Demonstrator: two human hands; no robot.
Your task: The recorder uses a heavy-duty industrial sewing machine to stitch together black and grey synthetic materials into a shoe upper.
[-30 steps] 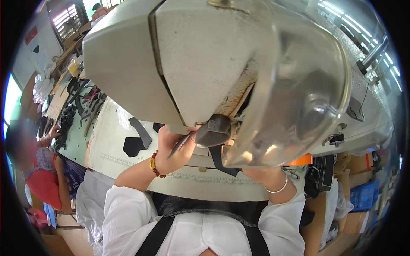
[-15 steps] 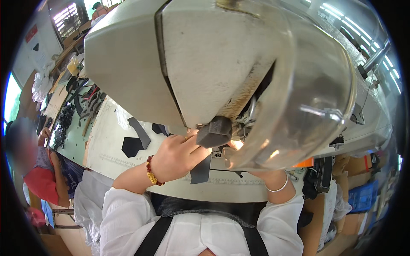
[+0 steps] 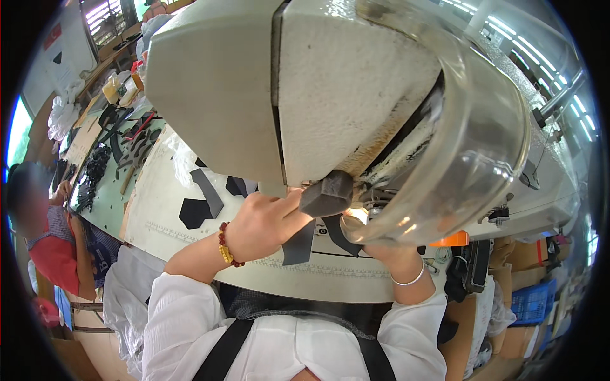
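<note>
A large pale sewing machine head [image 3: 356, 82] fills the upper middle, with a clear curved guard [image 3: 489, 146] on its right side. My left hand [image 3: 264, 222], wearing a bead bracelet, has its fingers bent in beneath the machine, behind a dark grey block [image 3: 327, 193]; the fingertips are hidden. Below its thumb a dark grey flat piece [image 3: 298, 246] hangs toward me over the pale table. A curved black strip [image 3: 342, 238] runs from under the block toward my right hand [image 3: 383, 253]. The guard covers that hand's fingers, so its grip cannot be seen. A lamp glows by the needle area.
Several dark cut pieces [image 3: 196, 213] lie on the white table [image 3: 159, 219] left of my hand. Further left, a co-worker in red [image 3: 57, 260] sits at a green table with black scraps. An orange object [image 3: 451, 239], boxes and a blue basket [image 3: 532, 301] stand at right.
The curved black strip shows far more between the block and my right hand. My right hand has come slightly left and nearer the guard's lower edge. The machine appears shifted right in view.
</note>
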